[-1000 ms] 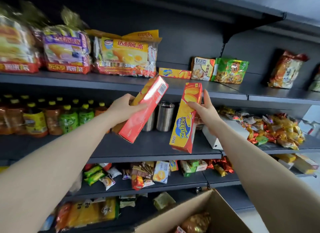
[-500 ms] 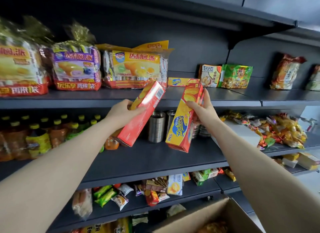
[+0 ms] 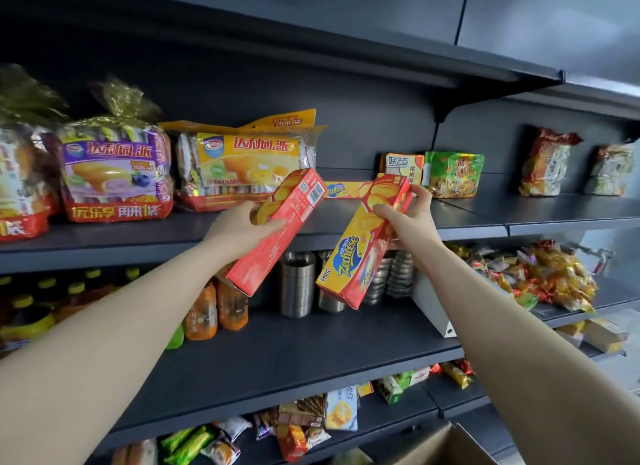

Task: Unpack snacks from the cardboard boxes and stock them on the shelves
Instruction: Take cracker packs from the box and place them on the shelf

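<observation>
two long cracker boxes raised toward the upper shelf (image 3: 346, 224), one per hand, likely so both can be laid beside the matching flat box (image 3: 343, 189) already lying at the back between the cake bags and the small packets. left hand (image 3: 242, 227) wrapped around the middle of the red-sided box (image 3: 277, 231), thumb over the near face and fingers curled behind it, top end tipped up and to the right over the shelf lip. right hand (image 3: 407, 219) gripping the upper part of the yellow zecheese box (image 3: 363, 246), thumb on the front, fingers folded round the far edge, lower end hanging down in front of the steel cups (image 3: 298, 284). both boxes tilted, neither touching the shelf, a gap between them. both forearms stretched forward and upward, wrists bent a little inward. corner of the cardboard box (image 3: 446, 447) visible at the bottom edge, contents mostly out of view. probably just short of setting down; tilt suggests leading ends go in first.
</observation>
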{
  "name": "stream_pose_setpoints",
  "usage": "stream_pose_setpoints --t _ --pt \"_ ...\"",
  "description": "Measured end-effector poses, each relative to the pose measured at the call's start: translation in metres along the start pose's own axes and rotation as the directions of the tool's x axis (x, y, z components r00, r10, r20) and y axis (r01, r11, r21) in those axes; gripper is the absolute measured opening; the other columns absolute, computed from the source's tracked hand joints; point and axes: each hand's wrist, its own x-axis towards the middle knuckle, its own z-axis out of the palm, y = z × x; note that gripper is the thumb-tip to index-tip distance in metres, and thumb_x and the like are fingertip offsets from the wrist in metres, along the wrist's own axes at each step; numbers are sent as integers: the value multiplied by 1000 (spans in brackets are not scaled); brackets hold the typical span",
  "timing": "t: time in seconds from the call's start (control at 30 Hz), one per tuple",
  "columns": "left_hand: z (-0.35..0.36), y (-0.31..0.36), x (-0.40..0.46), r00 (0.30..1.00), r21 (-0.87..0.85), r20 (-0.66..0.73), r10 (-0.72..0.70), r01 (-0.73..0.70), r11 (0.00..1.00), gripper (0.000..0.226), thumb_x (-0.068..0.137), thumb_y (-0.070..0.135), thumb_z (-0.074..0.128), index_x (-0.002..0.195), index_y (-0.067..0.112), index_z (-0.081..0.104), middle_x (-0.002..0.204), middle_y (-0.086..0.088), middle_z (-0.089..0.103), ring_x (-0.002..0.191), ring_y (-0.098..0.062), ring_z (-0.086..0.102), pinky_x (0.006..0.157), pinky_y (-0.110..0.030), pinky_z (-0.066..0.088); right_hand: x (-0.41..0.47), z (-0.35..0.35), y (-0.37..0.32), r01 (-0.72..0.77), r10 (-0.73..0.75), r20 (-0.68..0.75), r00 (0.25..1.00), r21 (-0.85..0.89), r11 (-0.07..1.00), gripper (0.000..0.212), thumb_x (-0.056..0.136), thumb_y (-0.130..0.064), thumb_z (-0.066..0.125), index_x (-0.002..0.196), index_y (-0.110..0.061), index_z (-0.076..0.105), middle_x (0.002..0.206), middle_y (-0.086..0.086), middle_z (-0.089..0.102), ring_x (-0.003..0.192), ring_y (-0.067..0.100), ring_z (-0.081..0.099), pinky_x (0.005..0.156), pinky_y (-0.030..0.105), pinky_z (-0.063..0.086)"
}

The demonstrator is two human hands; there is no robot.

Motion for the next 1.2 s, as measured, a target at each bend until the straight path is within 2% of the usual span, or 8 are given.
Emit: stream_pose_setpoints --t 0.1,0.23,0.4,0.5,0.63,0.87,1.03,1.2 --pt "8 13 8 1000 21 -28 -7 8 1000 75 79 73 61 137 27 49 134 1 59 114 -25 60 92 -43 52 18 -12 8 12 -11 -38 999 14 1000 83 65 -46 79 132 -39 31 111 0 69 92 28 73 74 53 62" --pt "29 38 9 996 70 -86 -11 17 997 80 80 71 62 141 23 46 140 -2 55 120 -27 57 93 -42 50 39 -39 18 33 -32 -23 999 36 999 87 60 -52 79 131 -35 32 120 2 66 104 33 68 86 55 57" --pt "66 67 10 980 98 -190 -55 75 992 80 80 70 62 143 22 46 142 -3 54 124 -28 55 97 -43 48 61 -75 29 47 -47 -8 999 151 987 85 61 -46 81 130 -29 34 118 2 65 96 26 72 71 50 62" --pt "79 80 17 982 144 -176 -74 100 984 80 81 70 62 144 24 44 141 -2 54 122 -28 55 89 -39 48 65 -94 32 20 -16 -19 1000 191 981 79 64 -42 82 126 -29 34 115 3 66 93 25 73 67 49 63" --pt "79 87 43 985 200 -174 -13 48 979 76 82 72 58 142 28 44 135 -2 58 114 -29 60 74 -33 44 73 -106 31 18 -3 -67 998 214 977 77 65 -40 82 125 -31 34 117 3 64 98 27 71 68 49 63" --pt "69 67 86 989 237 -73 126 -105 966 67 84 70 56 134 25 54 127 -5 63 110 -30 60 76 -31 41 68 -73 35 -2 50 -218 975 214 977 85 67 -43 82 135 -35 33 120 -2 60 103 27 69 72 49 63" --pt "43 42 106 986 229 -22 163 -153 961 67 82 74 54 130 27 55 119 -3 65 87 -22 57 62 -29 40 65 -33 24 -30 86 -266 960 208 978 100 73 -39 80 153 -39 19 133 -2 58 107 26 67 78 50 62" --pt "35 22 104 973 289 -55 225 -200 936 71 81 76 52 132 28 53 124 -2 65 106 -29 63 66 -29 37 58 -12 20 -15 77 -274 959 219 976 91 83 -33 78 153 -40 21 129 -4 57 99 22 69 65 40 63"
